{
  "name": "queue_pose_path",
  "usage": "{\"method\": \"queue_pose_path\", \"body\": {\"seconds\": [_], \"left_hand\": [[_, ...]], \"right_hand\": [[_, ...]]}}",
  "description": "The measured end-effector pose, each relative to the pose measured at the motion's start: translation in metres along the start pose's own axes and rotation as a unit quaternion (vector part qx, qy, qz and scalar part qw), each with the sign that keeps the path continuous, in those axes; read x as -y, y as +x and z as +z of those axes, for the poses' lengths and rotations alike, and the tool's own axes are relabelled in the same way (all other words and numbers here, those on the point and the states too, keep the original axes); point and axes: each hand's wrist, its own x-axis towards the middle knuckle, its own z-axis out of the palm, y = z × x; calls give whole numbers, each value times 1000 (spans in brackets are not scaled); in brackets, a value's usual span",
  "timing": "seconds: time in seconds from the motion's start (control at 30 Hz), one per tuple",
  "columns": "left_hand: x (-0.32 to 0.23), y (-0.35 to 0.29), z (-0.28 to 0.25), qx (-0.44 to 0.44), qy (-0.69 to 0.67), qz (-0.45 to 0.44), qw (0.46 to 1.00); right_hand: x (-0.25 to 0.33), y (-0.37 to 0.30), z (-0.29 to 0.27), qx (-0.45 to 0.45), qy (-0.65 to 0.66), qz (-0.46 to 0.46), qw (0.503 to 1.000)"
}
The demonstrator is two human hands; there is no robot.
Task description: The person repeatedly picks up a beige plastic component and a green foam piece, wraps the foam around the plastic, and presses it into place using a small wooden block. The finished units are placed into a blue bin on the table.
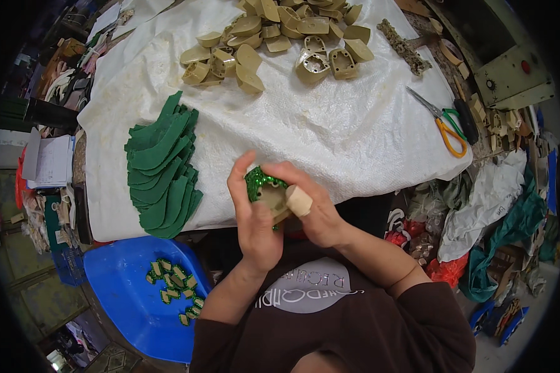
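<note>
Just past the near edge of the white-covered table, my left hand (256, 233) and my right hand (323, 217) close around a tan plastic shoe heel (272, 199). Glittery green material (254, 181) covers part of its rim, and its hollow, holed top faces up. A small pale block (299, 201) sits against my right hand beside the heel; what it is I cannot tell. To the left lies a fanned stack of green cut pieces (162, 174). Bare tan heels (280, 31) are heaped at the far side.
A blue tub (121, 280) below the table's left side holds several green-glitter-covered heels (175, 283). Scissors (445, 121) with orange and green handles lie at the right, near a clumpy brown strip (404, 48). Plastic bags (485, 205) crowd the right side; papers (51, 160) sit far left.
</note>
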Motion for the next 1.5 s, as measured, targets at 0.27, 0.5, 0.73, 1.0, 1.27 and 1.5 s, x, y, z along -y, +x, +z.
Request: {"method": "queue_pose_path", "body": {"seconds": [0.27, 0.5, 0.73, 1.0, 1.27, 1.5], "left_hand": [[-6, 8, -7, 64, 131, 99, 984], [-11, 8, -17, 110, 181, 71, 975], [-39, 12, -20, 103, 393, 159, 900], [-43, 14, -14, 137, 439, 230, 858], [-30, 17, -16, 94, 440, 257, 855], [-26, 11, -9, 64, 473, 286, 831]], "right_hand": [[31, 18, -28, -21, -270, -30, 962], [23, 19, -28, -2, -189, -84, 978], [8, 23, -39, 25, 174, 171, 970], [14, 21, -39, 61, 49, 116, 990], [13, 17, -32, 12, 144, 168, 975], [11, 9, -28, 20, 204, 121, 971]]}}
